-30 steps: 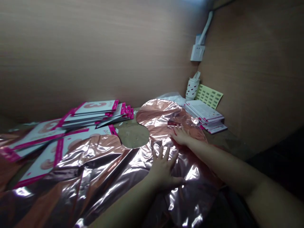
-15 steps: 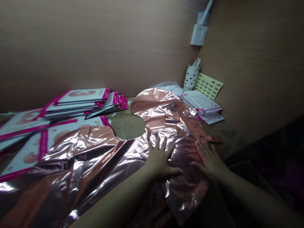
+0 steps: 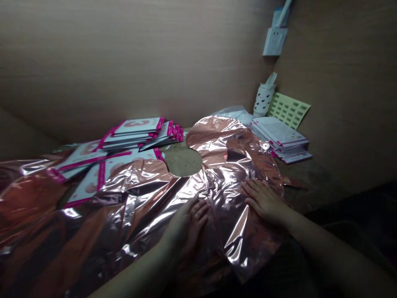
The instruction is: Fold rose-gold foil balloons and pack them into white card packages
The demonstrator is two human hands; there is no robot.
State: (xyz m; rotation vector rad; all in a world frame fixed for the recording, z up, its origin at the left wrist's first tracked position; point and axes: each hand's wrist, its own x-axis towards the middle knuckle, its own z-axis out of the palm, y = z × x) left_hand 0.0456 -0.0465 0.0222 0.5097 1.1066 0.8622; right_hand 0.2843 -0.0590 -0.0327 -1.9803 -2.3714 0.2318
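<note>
A shiny rose-gold foil balloon [image 3: 186, 188], deflated and shaped like a number 3, lies spread across the table, with creases along it. My right hand [image 3: 266, 203] rests flat on its right-hand part, fingers stretched out, holding nothing. Turned on its side, my left hand [image 3: 192, 221] is at the balloon's middle with its fingers curled and close together. Whether a bit of foil is pinched in them is hidden. A crease runs down the foil just right of that hand. The balloon's near edge is dark and partly behind my forearms.
Flat packets with pink edges [image 3: 136, 126] are piled at the left back, partly under the foil. Right of the balloon stand a stack of printed cards [image 3: 281, 134], a heart-patterned cup [image 3: 263, 99] and a yellow label sheet [image 3: 288, 109]. A power socket [image 3: 275, 41] hangs in the wall corner.
My left hand has gone from spread flat to curled on its side, moving left and nearer to me. My right hand has shifted slightly inward on the foil. The view has turned left.
</note>
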